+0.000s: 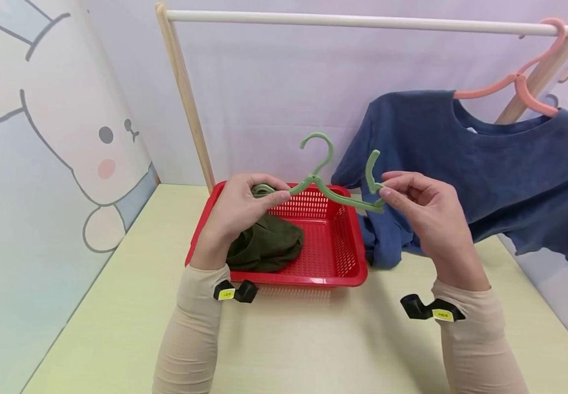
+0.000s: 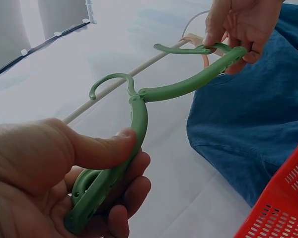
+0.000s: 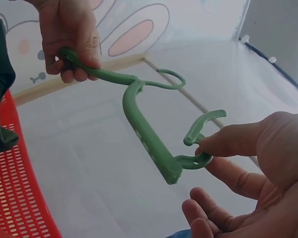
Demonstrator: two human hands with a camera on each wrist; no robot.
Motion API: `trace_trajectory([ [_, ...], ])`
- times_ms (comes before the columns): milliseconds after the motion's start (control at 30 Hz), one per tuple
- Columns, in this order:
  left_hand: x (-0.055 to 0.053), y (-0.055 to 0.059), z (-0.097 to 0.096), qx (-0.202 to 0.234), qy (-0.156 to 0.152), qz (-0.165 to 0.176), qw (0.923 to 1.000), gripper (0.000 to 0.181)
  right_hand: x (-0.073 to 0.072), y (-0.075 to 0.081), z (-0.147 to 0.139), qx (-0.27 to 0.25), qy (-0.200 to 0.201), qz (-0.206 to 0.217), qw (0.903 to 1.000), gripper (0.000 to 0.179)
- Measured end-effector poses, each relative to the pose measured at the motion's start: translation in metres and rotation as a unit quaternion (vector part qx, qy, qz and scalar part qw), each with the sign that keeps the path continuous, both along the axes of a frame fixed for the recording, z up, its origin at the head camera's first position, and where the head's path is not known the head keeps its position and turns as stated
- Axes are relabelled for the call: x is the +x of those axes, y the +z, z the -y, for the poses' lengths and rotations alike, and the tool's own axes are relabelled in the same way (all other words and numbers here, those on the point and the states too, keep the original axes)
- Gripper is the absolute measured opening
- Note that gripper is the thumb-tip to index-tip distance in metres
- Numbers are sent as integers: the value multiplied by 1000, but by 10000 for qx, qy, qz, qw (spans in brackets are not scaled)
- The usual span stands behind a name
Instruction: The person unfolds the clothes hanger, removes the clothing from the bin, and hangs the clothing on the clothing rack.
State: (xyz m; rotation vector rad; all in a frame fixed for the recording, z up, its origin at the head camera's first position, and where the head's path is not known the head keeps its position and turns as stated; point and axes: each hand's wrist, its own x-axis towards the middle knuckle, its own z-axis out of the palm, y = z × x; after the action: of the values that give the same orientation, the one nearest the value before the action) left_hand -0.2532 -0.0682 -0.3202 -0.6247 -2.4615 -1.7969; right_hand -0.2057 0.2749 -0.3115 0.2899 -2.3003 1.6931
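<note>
1. Left hand (image 1: 237, 210) gripping one arm of green folding hanger (image 1: 315, 179); right hand (image 1: 427, 210) pinching its other, part-folded end.
2. Hanger up off surface (image 1: 313, 339), hook upward.
3. Red basket (image 1: 308, 280) behind, olive garment (image 1: 269, 243) inside.
4. Navy T-shirt (image 1: 491, 158) on pink hanger (image 1: 491, 88), far right.

Red basket (image 1: 294, 280), blue cloth (image 1: 385, 247) on pale table (image 1: 313, 345)

Free gap between green hanger (image 3: 136, 116) and white rail (image 1: 363, 22); red basket (image 1: 320, 243) obstructs below, blue shirt (image 1: 491, 158) right.
</note>
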Motion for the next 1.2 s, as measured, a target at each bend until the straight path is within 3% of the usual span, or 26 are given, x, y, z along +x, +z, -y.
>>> trace_trajectory([
  [167, 0, 2, 8, -11, 248, 31, 9997, 8, 1, 2, -9, -48, 193, 155, 9997, 21],
  [300, -1, 3, 16, 295, 289, -26, 9991, 8, 1, 4, -16, -268, 472, 236, 9982, 16],
  [467, -3, 4, 25, 470, 329, -177, 9982, 8, 1, 6, -21, 267, 540, 487, 9970, 15],
  [800, -3, 4, 29, 531, 418, 66, 9977, 11, 2, 6, -24, 583, 455, 820, 9939, 20],
  [1000, -4, 3, 29, 502, 475, -51, 9976, 10, 0, 6, -25, 815, 541, 751, 9924, 27],
  [1200, -3, 4, 29, 424, 522, -78, 9977, 11, 0, 6, -25, 1186, 553, 563, 9898, 18],
])
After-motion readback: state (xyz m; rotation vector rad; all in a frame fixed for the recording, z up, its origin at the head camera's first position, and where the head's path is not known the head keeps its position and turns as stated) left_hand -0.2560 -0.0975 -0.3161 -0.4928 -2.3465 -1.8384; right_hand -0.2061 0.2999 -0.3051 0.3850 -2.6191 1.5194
